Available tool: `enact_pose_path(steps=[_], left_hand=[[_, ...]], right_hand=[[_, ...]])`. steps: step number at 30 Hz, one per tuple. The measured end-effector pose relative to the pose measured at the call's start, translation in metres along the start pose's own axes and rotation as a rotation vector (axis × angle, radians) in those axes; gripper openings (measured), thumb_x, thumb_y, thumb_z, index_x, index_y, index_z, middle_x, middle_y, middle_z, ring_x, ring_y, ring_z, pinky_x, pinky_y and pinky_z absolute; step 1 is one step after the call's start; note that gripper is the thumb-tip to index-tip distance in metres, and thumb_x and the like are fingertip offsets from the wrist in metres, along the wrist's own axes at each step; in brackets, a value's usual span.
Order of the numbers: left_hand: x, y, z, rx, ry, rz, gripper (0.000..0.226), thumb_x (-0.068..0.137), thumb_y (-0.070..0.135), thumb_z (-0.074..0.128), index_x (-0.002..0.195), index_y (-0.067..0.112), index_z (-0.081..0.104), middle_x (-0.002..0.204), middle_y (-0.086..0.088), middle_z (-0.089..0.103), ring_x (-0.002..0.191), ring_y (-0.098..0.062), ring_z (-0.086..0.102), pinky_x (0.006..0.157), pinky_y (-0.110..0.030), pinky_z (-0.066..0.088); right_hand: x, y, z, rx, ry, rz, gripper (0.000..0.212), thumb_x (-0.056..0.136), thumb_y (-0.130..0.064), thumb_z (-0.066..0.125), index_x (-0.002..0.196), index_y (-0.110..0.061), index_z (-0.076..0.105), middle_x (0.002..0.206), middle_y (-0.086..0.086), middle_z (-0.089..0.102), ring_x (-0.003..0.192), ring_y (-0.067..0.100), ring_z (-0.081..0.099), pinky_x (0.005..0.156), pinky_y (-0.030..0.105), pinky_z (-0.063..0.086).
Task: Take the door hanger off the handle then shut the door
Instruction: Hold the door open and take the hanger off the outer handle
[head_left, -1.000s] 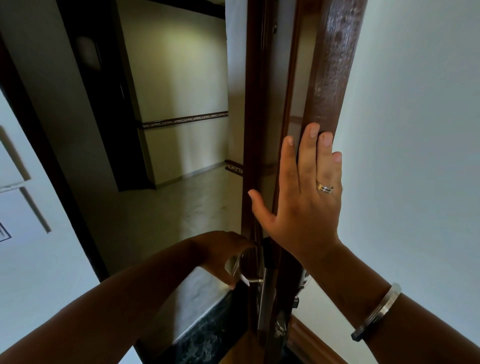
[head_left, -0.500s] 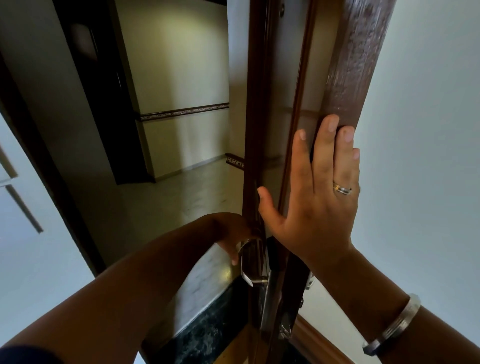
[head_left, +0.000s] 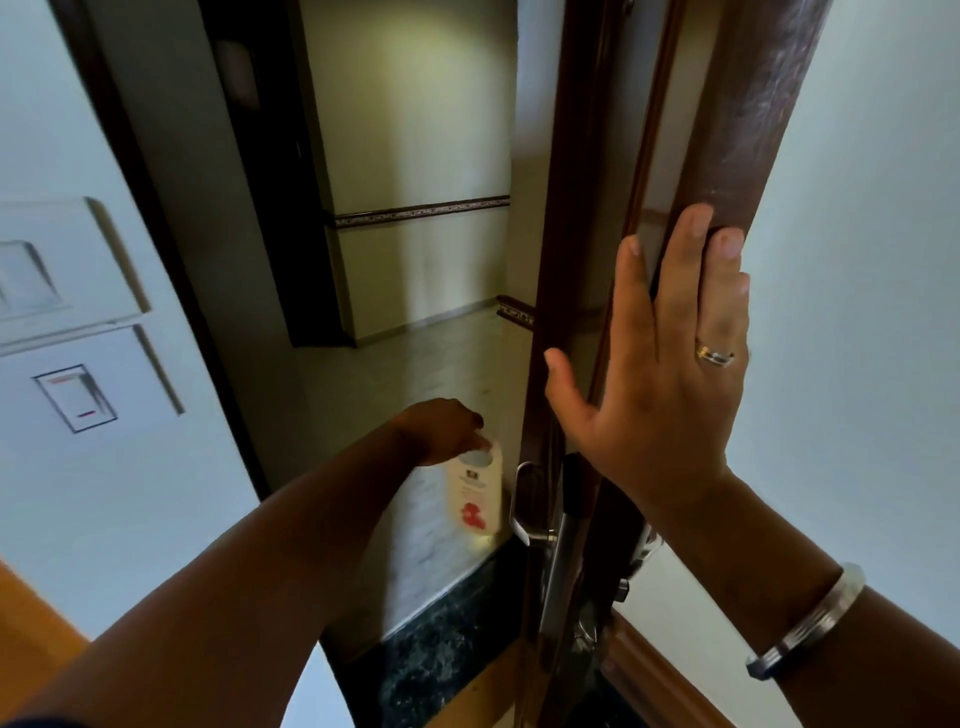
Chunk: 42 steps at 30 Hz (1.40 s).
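While seen edge-on from the head camera, stands ajar: dark wooden door (head_left: 727, 156), corridor floor showing through the gap. Pressed flat against the door's edge, fingers spread wide and straight: right hand (head_left: 670, 374), with a ring on one finger and a metal bangle (head_left: 810, 623) at the wrist. Pinched at its top by the left hand (head_left: 441, 428), fingers closed on it: white door hanger (head_left: 475, 493) with a red mark, hanging clear of the metal handle (head_left: 522, 506), just beside it on the left and not touching. Mounted on the left wall: pale switch plates (head_left: 67, 322).
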<state>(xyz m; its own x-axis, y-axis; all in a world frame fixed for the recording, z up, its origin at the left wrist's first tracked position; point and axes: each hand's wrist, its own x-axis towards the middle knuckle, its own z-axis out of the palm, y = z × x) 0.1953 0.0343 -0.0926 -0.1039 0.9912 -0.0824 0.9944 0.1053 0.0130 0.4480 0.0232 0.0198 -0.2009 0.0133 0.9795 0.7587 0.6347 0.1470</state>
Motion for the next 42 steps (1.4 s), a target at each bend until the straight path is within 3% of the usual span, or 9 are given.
enact_pose_path(steps=[4, 8, 11, 16, 22, 26, 32, 38, 42], left_hand=[[-0.039, -0.018, 0.005, -0.089, 0.027, -0.175, 0.026, 0.101, 0.032, 0.048, 0.123, 0.019, 0.054, 0.104, -0.006, 0.069, 0.092, -0.022, 0.064, 0.082, -0.041, 0.054], [-0.078, -0.034, 0.005, -0.16, 0.104, -0.274, 0.027, 0.1, 0.034, 0.05, 0.122, 0.019, 0.055, 0.104, -0.003, 0.067, 0.093, -0.02, 0.064, 0.082, -0.039, 0.053], [-0.103, -0.047, 0.006, -0.141, 0.18, -0.35, 0.026, 0.1, 0.041, 0.047, 0.115, 0.024, 0.057, 0.09, 0.005, 0.066, 0.084, -0.015, 0.063, 0.074, -0.034, 0.052], [-0.143, -0.063, 0.005, -0.234, 0.303, -0.467, 0.022, 0.1, 0.039, 0.047, 0.113, 0.026, 0.059, 0.074, 0.012, 0.061, 0.074, -0.011, 0.064, 0.063, -0.029, 0.047], [-0.191, -0.068, -0.004, -0.207, 0.383, -0.638, 0.02, 0.098, 0.029, 0.053, 0.116, 0.023, 0.058, 0.101, -0.005, 0.066, 0.082, -0.02, 0.061, 0.071, -0.035, 0.053], [-0.231, -0.068, -0.016, -0.13, 0.481, -0.657, 0.017, 0.1, 0.03, 0.046, 0.112, 0.03, 0.058, 0.107, 0.008, 0.06, 0.088, -0.017, 0.061, 0.068, -0.032, 0.049], [-0.272, -0.061, -0.039, -0.075, 0.542, -0.769, 0.028, 0.102, 0.034, 0.042, 0.126, 0.026, 0.054, 0.124, 0.0, 0.061, 0.093, -0.023, 0.061, 0.068, -0.032, 0.038], [-0.293, -0.05, -0.052, -0.07, 0.617, -0.789, 0.029, 0.103, 0.033, 0.042, 0.127, 0.023, 0.054, 0.124, -0.004, 0.064, 0.096, -0.028, 0.064, 0.071, -0.034, 0.05], [-0.3, -0.043, -0.058, -0.147, 0.726, -0.771, 0.027, 0.102, 0.034, 0.046, 0.127, 0.025, 0.052, 0.118, -0.002, 0.063, 0.094, -0.024, 0.063, 0.069, -0.029, 0.047]], right_hand=[[0.004, -0.018, 0.001, 0.063, -0.013, -0.008, 0.072, 0.095, -0.042, 0.055, 0.15, -0.002, 0.034, 0.152, 0.031, 0.035, 0.143, 0.043, 0.024, 0.118, 0.049, 0.023], [0.01, -0.037, 0.004, 0.142, -0.017, -0.01, 0.065, 0.087, -0.01, 0.055, 0.147, 0.005, 0.036, 0.152, 0.032, 0.034, 0.142, 0.045, 0.023, 0.123, 0.046, 0.014], [0.014, -0.054, 0.008, 0.152, 0.0, -0.033, 0.059, 0.089, -0.002, 0.047, 0.146, 0.008, 0.036, 0.151, 0.032, 0.035, 0.141, 0.044, 0.023, 0.123, 0.046, 0.012], [0.02, -0.086, 0.02, 0.192, 0.035, -0.058, 0.049, 0.097, -0.004, 0.032, 0.144, 0.009, 0.039, 0.149, 0.031, 0.04, 0.139, 0.045, 0.034, 0.123, 0.044, 0.01], [0.029, -0.13, 0.042, 0.258, 0.069, -0.11, 0.048, 0.097, -0.001, 0.037, 0.144, 0.006, 0.039, 0.148, 0.027, 0.044, 0.137, 0.043, 0.041, 0.118, 0.047, 0.025], [0.038, -0.167, 0.058, 0.298, 0.013, -0.148, 0.048, 0.103, -0.005, 0.021, 0.149, 0.004, 0.033, 0.154, 0.024, 0.038, 0.142, 0.04, 0.035, 0.118, 0.047, 0.02], [0.052, -0.211, 0.078, 0.265, -0.167, -0.229, 0.085, 0.087, -0.02, 0.069, 0.153, 0.001, 0.021, 0.16, 0.019, 0.026, 0.147, 0.036, 0.026, 0.118, 0.045, 0.011], [0.042, -0.234, 0.077, 0.58, -0.279, -0.226, 0.084, 0.087, -0.009, 0.054, 0.156, -0.002, 0.008, 0.164, 0.021, 0.011, 0.151, 0.039, 0.009, 0.121, 0.052, 0.002], [-0.023, -0.227, 0.065, 0.806, -0.402, -0.272, 0.079, 0.089, -0.023, 0.061, 0.155, -0.005, 0.022, 0.163, 0.019, 0.017, 0.151, 0.037, 0.014, 0.121, 0.054, 0.013]])
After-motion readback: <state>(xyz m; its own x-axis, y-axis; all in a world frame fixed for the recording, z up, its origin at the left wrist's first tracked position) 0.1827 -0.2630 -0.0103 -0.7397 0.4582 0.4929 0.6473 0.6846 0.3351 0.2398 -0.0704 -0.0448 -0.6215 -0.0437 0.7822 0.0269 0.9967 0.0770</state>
